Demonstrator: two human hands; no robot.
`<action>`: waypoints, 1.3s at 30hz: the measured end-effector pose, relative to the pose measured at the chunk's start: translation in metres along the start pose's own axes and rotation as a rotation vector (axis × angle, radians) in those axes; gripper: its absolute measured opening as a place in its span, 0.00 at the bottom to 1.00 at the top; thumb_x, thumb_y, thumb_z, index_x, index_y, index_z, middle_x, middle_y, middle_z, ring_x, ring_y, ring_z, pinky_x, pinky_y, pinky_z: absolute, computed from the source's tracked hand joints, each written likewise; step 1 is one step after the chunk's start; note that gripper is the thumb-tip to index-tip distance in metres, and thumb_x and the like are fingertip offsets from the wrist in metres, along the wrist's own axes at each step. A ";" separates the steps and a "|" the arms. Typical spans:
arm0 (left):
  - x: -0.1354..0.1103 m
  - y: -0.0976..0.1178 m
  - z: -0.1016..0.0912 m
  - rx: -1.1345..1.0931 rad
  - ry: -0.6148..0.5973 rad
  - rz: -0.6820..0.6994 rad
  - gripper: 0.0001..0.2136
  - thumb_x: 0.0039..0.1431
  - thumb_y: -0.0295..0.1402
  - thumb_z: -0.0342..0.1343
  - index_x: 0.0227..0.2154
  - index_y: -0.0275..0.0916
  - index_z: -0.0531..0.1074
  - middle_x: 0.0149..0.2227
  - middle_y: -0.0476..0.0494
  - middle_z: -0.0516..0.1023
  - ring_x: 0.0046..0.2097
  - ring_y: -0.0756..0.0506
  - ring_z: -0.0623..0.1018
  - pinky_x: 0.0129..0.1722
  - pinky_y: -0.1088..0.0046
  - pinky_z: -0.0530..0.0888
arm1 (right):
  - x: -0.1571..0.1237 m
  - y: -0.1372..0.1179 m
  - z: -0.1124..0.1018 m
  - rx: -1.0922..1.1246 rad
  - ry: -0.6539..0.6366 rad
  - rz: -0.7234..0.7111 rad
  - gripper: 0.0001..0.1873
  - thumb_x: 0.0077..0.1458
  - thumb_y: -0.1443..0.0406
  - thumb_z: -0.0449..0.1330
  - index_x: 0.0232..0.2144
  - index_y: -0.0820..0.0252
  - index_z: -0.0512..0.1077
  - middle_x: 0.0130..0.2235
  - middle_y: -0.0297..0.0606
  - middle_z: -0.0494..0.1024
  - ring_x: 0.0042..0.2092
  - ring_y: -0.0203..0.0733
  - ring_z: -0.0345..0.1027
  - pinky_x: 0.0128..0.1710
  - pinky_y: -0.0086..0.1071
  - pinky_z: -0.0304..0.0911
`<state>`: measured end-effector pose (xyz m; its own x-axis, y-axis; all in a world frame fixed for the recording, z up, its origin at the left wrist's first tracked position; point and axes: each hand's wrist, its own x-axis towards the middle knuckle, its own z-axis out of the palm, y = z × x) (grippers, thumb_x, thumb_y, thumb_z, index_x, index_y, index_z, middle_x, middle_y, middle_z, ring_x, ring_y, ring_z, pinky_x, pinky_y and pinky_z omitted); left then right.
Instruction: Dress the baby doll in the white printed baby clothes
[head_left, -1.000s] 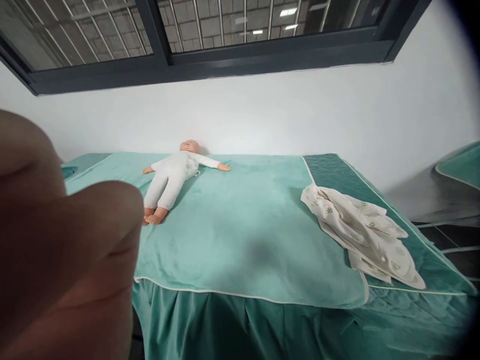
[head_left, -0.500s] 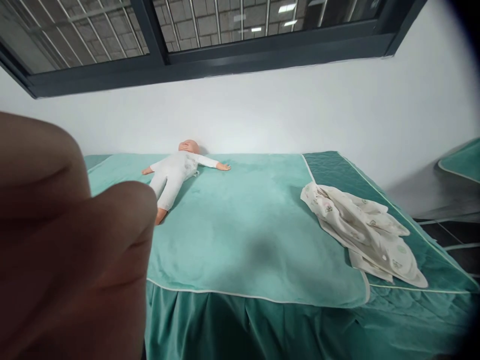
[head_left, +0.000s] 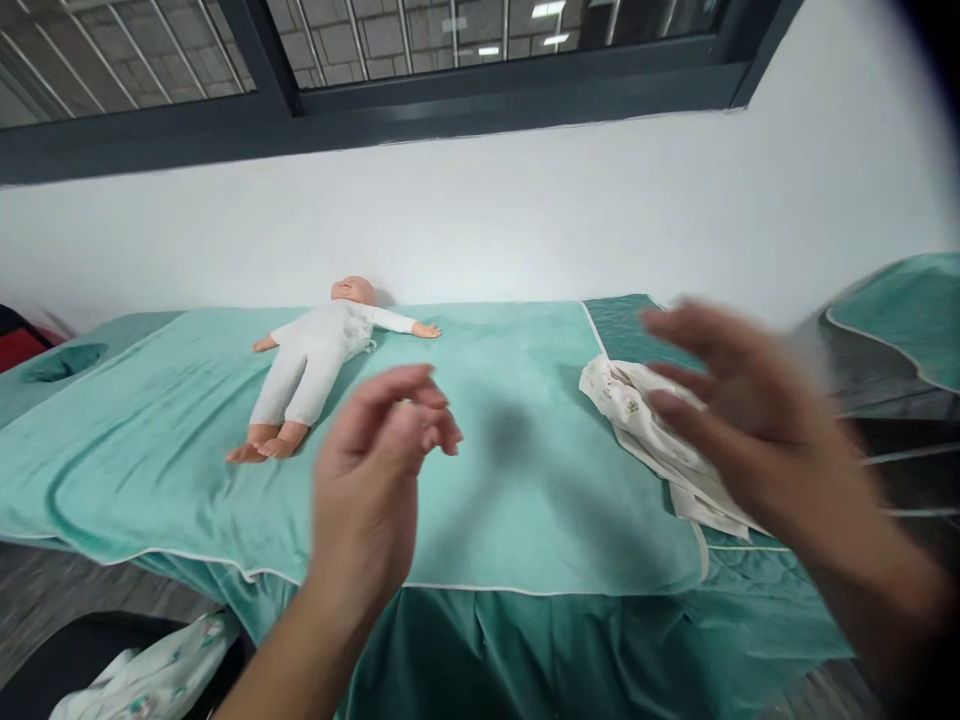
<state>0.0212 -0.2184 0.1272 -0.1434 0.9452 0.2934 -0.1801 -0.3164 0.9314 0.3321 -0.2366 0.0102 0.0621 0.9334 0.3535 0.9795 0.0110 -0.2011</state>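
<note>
A baby doll [head_left: 315,350] in a white suit lies on its back on the light green blanket [head_left: 525,480], near the wall, arms spread. My left hand [head_left: 375,470] hovers above the blanket's front middle, fingers loosely curled, holding nothing. My right hand [head_left: 742,410] is raised on the right with fingers spread, blurred by motion, in front of a crumpled cream patterned cloth [head_left: 652,430]. Neither hand touches the doll or the cloth.
The blanket covers a table with a darker green skirted cover [head_left: 570,650], standing against a white wall under a dark-framed window. Another green-covered table [head_left: 900,310] stands at the right. A patterned cloth [head_left: 150,680] lies low at the front left, a red object [head_left: 19,345] at the far left.
The large close shape that filled the left of the view is gone. Both my hands now show in front of the table. The view has shifted, so the doll sits further left.
</note>
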 end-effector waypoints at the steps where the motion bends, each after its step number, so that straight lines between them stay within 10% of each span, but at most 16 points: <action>1: 0.000 -0.019 0.004 0.007 -0.093 -0.071 0.15 0.57 0.43 0.62 0.43 0.40 0.76 0.36 0.45 0.76 0.34 0.49 0.77 0.33 0.70 0.76 | 0.001 0.002 0.001 -0.016 0.018 0.006 0.27 0.60 0.60 0.58 0.61 0.51 0.63 0.63 0.46 0.65 0.63 0.59 0.59 0.56 0.51 0.64; 6: 0.006 -0.132 0.033 0.105 -0.337 -0.372 0.15 0.56 0.45 0.60 0.38 0.38 0.75 0.35 0.44 0.77 0.33 0.49 0.76 0.32 0.73 0.74 | 0.010 0.005 0.019 -0.130 0.096 0.056 0.28 0.61 0.59 0.54 0.62 0.60 0.59 0.62 0.52 0.66 0.64 0.61 0.56 0.57 0.53 0.62; 10: 0.015 -0.171 0.061 0.265 -0.484 -0.266 0.15 0.59 0.44 0.57 0.42 0.39 0.75 0.40 0.42 0.77 0.37 0.47 0.76 0.32 0.72 0.72 | 0.020 0.019 0.030 -0.212 0.104 0.091 0.20 0.62 0.62 0.50 0.54 0.61 0.66 0.53 0.53 0.74 0.56 0.61 0.65 0.51 0.51 0.64; 18: 0.018 -0.172 0.069 0.268 -0.530 -0.089 0.22 0.59 0.46 0.59 0.54 0.44 0.70 0.45 0.43 0.77 0.40 0.47 0.75 0.40 0.70 0.71 | 0.057 -0.023 -0.034 0.467 0.291 0.283 0.16 0.57 0.55 0.60 0.46 0.54 0.71 0.40 0.39 0.78 0.41 0.50 0.72 0.42 0.41 0.68; 24: 0.013 -0.167 0.059 -0.067 -0.226 -0.138 0.33 0.55 0.46 0.64 0.61 0.44 0.60 0.59 0.39 0.69 0.57 0.42 0.71 0.56 0.67 0.68 | 0.080 -0.081 -0.042 1.125 0.025 0.103 0.17 0.60 0.55 0.57 0.48 0.55 0.68 0.47 0.40 0.77 0.47 0.47 0.73 0.44 0.40 0.71; 31: 0.020 -0.173 0.053 -0.243 -0.099 -0.193 0.15 0.58 0.42 0.61 0.45 0.41 0.72 0.44 0.46 0.75 0.45 0.48 0.73 0.48 0.71 0.68 | 0.067 -0.082 0.010 0.712 0.198 0.026 0.23 0.57 0.60 0.60 0.55 0.53 0.66 0.59 0.43 0.70 0.61 0.49 0.62 0.60 0.48 0.61; 39: 0.022 -0.177 0.050 -0.449 -0.032 -0.253 0.11 0.59 0.40 0.60 0.29 0.39 0.69 0.31 0.51 0.67 0.36 0.51 0.68 0.42 0.74 0.67 | 0.046 -0.083 0.033 0.555 0.096 0.206 0.22 0.56 0.52 0.61 0.48 0.58 0.70 0.48 0.45 0.75 0.50 0.52 0.69 0.49 0.45 0.64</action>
<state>0.0985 -0.1374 -0.0205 -0.0125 0.9964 0.0843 -0.6065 -0.0746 0.7916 0.2472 -0.1829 0.0131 0.2821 0.9000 0.3324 0.7008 0.0433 -0.7120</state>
